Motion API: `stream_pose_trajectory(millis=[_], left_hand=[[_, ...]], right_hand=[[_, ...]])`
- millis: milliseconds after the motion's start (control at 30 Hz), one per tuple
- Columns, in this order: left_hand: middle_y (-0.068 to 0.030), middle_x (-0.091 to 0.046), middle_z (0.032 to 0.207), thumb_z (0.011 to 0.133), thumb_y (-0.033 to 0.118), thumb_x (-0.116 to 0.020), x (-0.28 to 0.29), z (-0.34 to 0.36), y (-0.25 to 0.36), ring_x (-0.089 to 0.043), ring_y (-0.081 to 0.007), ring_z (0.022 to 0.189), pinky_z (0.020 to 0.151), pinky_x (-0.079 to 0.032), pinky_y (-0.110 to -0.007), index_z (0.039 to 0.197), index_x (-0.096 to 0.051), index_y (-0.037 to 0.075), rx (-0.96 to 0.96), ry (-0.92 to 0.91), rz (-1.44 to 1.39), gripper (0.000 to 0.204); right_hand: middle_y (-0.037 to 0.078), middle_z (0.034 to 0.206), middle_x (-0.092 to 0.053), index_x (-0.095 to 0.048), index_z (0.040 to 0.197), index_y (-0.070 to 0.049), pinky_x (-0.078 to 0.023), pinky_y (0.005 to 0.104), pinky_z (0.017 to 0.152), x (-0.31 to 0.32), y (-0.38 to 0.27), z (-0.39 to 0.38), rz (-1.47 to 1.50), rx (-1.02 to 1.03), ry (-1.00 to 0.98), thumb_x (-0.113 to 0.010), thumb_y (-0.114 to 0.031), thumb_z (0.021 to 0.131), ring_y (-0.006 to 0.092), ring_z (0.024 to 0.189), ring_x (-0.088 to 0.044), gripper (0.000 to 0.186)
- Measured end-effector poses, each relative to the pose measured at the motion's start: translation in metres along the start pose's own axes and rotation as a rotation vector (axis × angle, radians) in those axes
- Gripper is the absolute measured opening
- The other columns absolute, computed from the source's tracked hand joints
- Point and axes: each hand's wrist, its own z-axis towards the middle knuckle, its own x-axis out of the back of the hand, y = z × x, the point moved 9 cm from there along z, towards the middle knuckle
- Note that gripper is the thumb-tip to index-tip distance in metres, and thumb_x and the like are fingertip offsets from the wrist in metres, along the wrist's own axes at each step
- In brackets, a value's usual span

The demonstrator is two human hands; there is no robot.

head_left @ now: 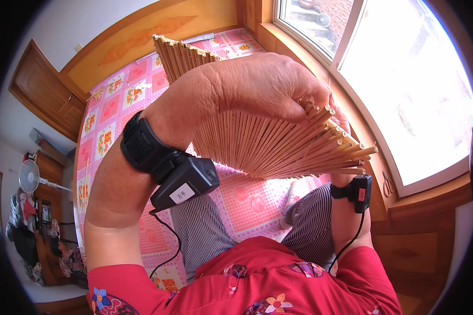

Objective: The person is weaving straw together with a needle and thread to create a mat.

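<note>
A fan-shaped mat of straw-coloured stalks [257, 139] stands before me, its stalks lying side by side and converging toward the lower middle. My left arm reaches across it from the left. With bent fingers, my left hand [278, 86] grips the stalk ends at the mat's upper right edge. My right forearm rises behind the stalks on the right. Most of my right hand is hidden there; a bit of skin [341, 116] shows past the stalk ends, and I cannot make out its grip. A black wrist device [186, 181] is strapped to my left arm, another [361, 194] to my right.
I sit on a pink patterned sheet [247, 210], legs in striped trousers [199, 231]. Scissors [388, 185] lie on the wooden sill below the bright window [410, 94] at right. A wooden headboard [147, 39] stands behind, a white fan [29, 175] at far left.
</note>
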Motion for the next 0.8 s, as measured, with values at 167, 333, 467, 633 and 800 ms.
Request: stream_pose_trajectory(millis=[167,333,467,633,800], left_hand=[[-0.0103,-0.067,0.082,0.080,0.015,-0.067,0.004,-0.019,0.009,-0.067,-0.0258,0.078,0.070,-0.050,-0.034,0.102,-0.065,0.011,0.028,0.036,-0.042,0.023],[-0.0096,-0.066,0.082,0.077,0.012,-0.070,0.002,-0.036,0.012,-0.066,-0.0278,0.077,0.068,-0.050,-0.035,0.101,-0.066,0.012,0.062,0.050,-0.045,0.024],[-0.0090,-0.065,0.081,0.074,0.010,-0.074,0.000,-0.054,0.018,-0.064,-0.0267,0.072,0.064,-0.050,-0.032,0.099,-0.066,0.010,0.150,0.009,-0.039,0.026],[-0.0056,-0.064,0.080,0.069,0.015,-0.077,0.002,-0.079,0.050,-0.064,-0.0242,0.073,0.062,-0.049,-0.034,0.099,-0.066,0.009,0.074,0.040,-0.041,0.033],[-0.0023,-0.064,0.082,0.066,0.019,-0.076,-0.015,-0.090,0.078,-0.065,-0.0217,0.079,0.068,-0.050,-0.035,0.088,-0.062,0.010,0.160,0.020,0.287,0.028]], right_hand=[[0.000,0.081,-0.058,-0.051,0.113,-0.018,-0.057,0.0224,0.057,0.011,0.010,0.010,0.058,-0.025,-0.012,-0.046,-0.028,0.101,0.0029,0.062,-0.060,0.016],[0.004,0.076,-0.055,-0.051,0.115,-0.019,-0.057,0.0313,0.054,-0.010,0.023,0.010,0.249,-0.122,-0.298,-0.043,-0.033,0.101,0.0167,0.058,-0.062,0.021],[0.004,0.075,-0.053,-0.059,0.113,-0.014,-0.050,0.0314,0.056,-0.018,0.033,0.006,0.163,-0.118,-0.382,-0.054,-0.029,0.097,0.0180,0.063,-0.054,0.022],[0.008,0.077,-0.054,-0.056,0.102,-0.002,-0.053,0.0360,0.062,-0.033,0.067,0.001,-0.010,-0.246,-0.356,-0.057,-0.013,0.094,0.0252,0.069,-0.064,0.014],[0.006,0.071,-0.051,-0.053,0.092,-0.004,-0.050,0.0288,0.052,-0.045,0.089,-0.010,-0.053,-0.316,-0.276,-0.062,-0.018,0.092,0.0184,0.057,-0.058,0.017]])
